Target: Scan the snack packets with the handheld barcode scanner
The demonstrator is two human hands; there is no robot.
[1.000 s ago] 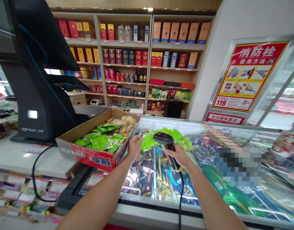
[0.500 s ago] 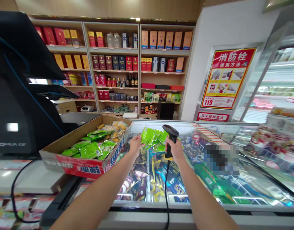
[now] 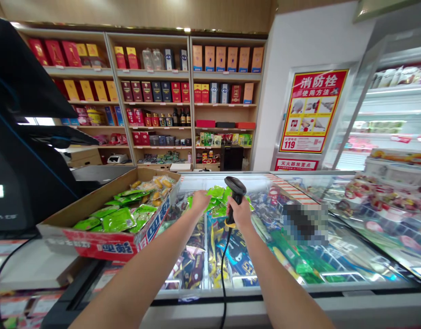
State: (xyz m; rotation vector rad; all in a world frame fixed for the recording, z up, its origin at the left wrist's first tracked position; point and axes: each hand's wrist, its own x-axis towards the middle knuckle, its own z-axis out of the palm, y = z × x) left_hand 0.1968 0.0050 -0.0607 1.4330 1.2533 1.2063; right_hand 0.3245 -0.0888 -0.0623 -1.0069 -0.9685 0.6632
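Orange boxes (image 3: 232, 58) are lining the right-hand top shelf (image 3: 210, 76), end to end; red-and-yellow poster (image 3: 313, 112) is hanging on white wall (image 3: 306, 41).

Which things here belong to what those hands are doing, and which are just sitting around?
Seemingly part of it:
- black scanner, in the right hand
- loose green packets, at the left hand
- cardboard box, likely, holding similar packets

Just around:
- wall poster
- shelved boxes
- blue wrapped packs

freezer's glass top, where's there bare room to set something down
The glass looks bare between the green packets and its front edge, beside the scanner cable. It is crowded at the packets, around the left hand, right hand and scanner, and leftward at the carton.
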